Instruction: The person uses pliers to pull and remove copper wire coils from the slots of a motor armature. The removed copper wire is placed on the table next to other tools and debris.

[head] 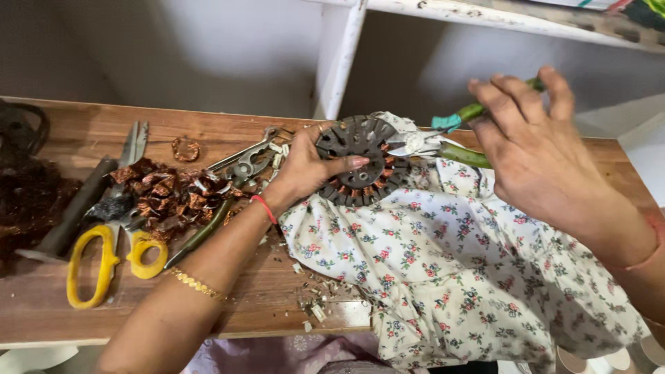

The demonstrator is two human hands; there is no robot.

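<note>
The left hand holds the round dark stator upright on the flowered cloth, fingers pressed around its rim. The right hand grips the green-handled cutters, whose tips touch the stator's right side. On the counter, yellow scissors and copper scraps lie to the left, near the front edge.

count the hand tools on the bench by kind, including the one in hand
Scissors, yellow handles: 1
Green-handled cutters in the right hand, jaws at the motor stator held by the left hand: 1
Pliers, lying on the table: 1
Total: 3
</note>
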